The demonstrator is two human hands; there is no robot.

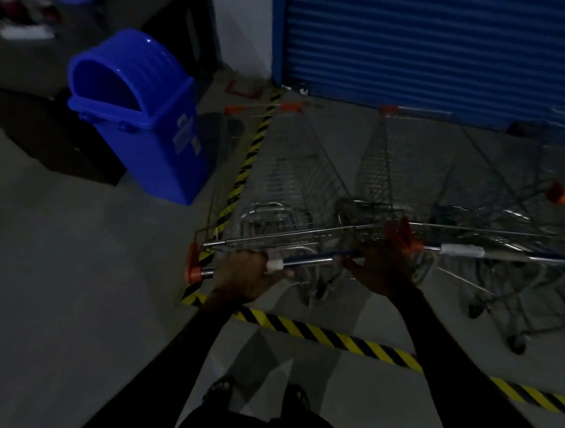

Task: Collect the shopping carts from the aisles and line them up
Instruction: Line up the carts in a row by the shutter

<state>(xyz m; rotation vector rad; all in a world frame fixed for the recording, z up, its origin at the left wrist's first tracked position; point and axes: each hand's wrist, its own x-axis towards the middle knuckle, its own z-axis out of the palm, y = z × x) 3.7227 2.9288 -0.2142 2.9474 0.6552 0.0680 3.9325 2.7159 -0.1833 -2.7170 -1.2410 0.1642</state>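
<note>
**Both hands on the handle, cart nosing into the bay**

Nearest the camera, two dark sleeves reach forward over the striped floor tape. The left hand wraps the handle close to its orange end cap, fingers curled under the bar. The right hand sits at the handle's other end; its fingers seem curled over the bar there, though the dim light blurs them.

The handle runs crosswise, left to right, tilted slightly up toward the right. The cart stretches straight away from the hands, its long axis pointing at the blue shutter, its left side running along the tape's upright strip. Neither hand is clearly nearer; both are on the bar.

Just beside it on the right stands a second cart, roughly parallel, with a third cart further right, angled. A straight push would probably bring the held cart level with its neighbour.

Left of the bay stands a blue bin.
</note>
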